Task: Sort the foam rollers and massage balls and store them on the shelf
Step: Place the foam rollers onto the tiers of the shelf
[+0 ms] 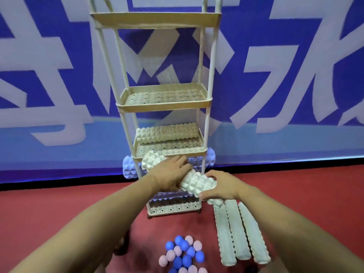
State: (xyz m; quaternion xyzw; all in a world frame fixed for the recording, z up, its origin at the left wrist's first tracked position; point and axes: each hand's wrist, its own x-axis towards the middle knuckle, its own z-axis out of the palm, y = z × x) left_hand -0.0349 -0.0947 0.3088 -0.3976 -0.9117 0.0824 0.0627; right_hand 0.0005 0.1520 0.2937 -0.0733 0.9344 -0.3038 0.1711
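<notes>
Both hands on one white knobbly foam roller (197,183) in front of the beige tiered shelf (169,99): left hand (169,174) fingers wrapped round the middle, right hand (220,187) fingers gripping the near end.

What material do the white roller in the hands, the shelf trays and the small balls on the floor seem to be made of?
White roller: probably foam or soft plastic, matte, moulded in pyramid bumps.
Shelf trays: likely painted metal or hard plastic, cream, with a floor of punched holes; which one is unclear.
Small balls: probably rubber or soft plastic; the pink ones look spiky, the blue ones smoother.
</notes>
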